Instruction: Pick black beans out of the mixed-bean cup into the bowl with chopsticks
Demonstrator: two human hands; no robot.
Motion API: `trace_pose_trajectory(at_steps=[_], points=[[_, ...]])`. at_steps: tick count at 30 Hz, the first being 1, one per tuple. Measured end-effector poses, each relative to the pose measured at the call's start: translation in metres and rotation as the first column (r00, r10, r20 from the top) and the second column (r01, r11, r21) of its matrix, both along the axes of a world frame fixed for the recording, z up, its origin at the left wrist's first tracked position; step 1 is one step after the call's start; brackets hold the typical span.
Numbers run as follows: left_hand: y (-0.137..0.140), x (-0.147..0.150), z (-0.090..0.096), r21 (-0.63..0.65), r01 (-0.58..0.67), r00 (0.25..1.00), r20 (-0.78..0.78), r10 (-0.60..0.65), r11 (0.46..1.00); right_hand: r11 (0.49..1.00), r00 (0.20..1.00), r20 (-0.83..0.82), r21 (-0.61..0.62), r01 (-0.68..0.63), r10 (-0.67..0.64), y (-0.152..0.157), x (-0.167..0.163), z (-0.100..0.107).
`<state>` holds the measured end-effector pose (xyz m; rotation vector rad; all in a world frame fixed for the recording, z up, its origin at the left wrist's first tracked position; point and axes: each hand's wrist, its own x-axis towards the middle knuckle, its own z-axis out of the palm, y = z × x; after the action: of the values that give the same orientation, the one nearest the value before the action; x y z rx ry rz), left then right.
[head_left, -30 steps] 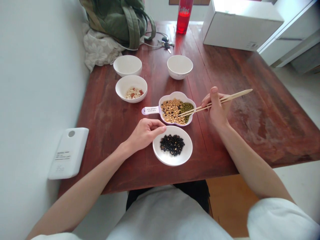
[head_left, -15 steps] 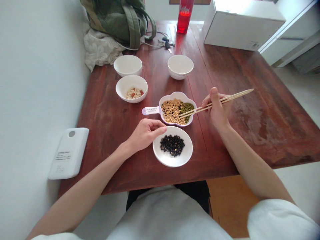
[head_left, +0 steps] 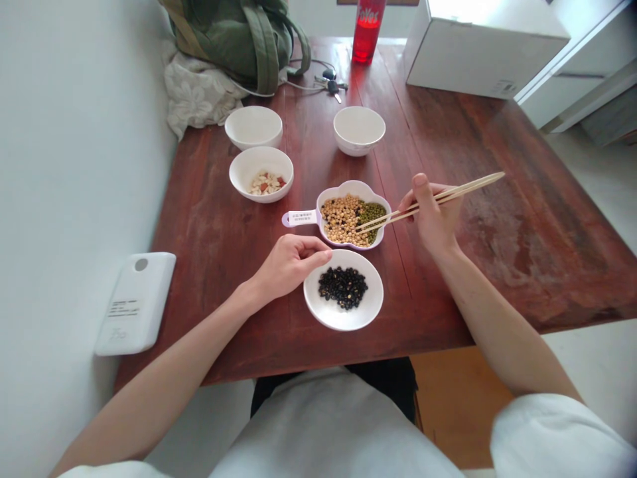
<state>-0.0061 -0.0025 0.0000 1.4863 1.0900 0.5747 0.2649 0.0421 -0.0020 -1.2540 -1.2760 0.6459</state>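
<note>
My right hand [head_left: 434,212] is closed around a pair of wooden chopsticks [head_left: 472,184]. Their tips reach into a flower-shaped dish [head_left: 326,192] with a labelled handle, among yellow soybeans [head_left: 343,214]. Green mung beans [head_left: 374,216] fill the dish's right side, and a few dark beans lie among the soybeans. My left hand [head_left: 293,265] pinches the upper left rim of a white bowl [head_left: 343,320], with thumb and forefinger together. Black beans [head_left: 343,287] lie inside that bowl, just in front of the dish.
Behind stand a white bowl with pale and brown pieces [head_left: 241,176] and two other white bowls [head_left: 253,126] [head_left: 359,129]. A white power bank [head_left: 135,305] lies by the left wall. Farther back are a green bag [head_left: 223,46], keys [head_left: 332,85], a red bottle [head_left: 367,33] and a white box [head_left: 478,60].
Almost nothing differs. The whole view has shifted very slightly; my hands, the chopsticks and the bowls keep their places relative to each other.
</note>
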Motion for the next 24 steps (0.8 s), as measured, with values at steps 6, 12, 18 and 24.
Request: trace_pose_trajectory(at_steps=[6,12,18,24], points=[[0.0002,-0.0001,0.0002,0.009,0.003,1.000,0.003,-0.003,1.000,1.000,1.000,0.007,0.002,-0.002,0.002,-0.0032,-0.0021,0.0010],[0.0002,-0.0002,-0.0006,-0.005,-0.001,1.000,-0.011,0.001,1.000,1.000,1.000,0.018,0.027,-0.006,0.005,-0.0041,-0.0027,0.0018],[0.0002,0.0003,-0.0010,-0.002,-0.001,1.000,-0.005,0.001,1.000,0.999,1.000,0.013,0.049,-0.007,0.006,-0.0036,-0.0030,-0.0013],[-0.0001,-0.0003,-0.0020,-0.006,0.001,1.000,-0.001,-0.001,1.000,0.996,1.000,-0.010,0.092,-0.019,0.020,-0.0018,-0.0021,-0.0041]])
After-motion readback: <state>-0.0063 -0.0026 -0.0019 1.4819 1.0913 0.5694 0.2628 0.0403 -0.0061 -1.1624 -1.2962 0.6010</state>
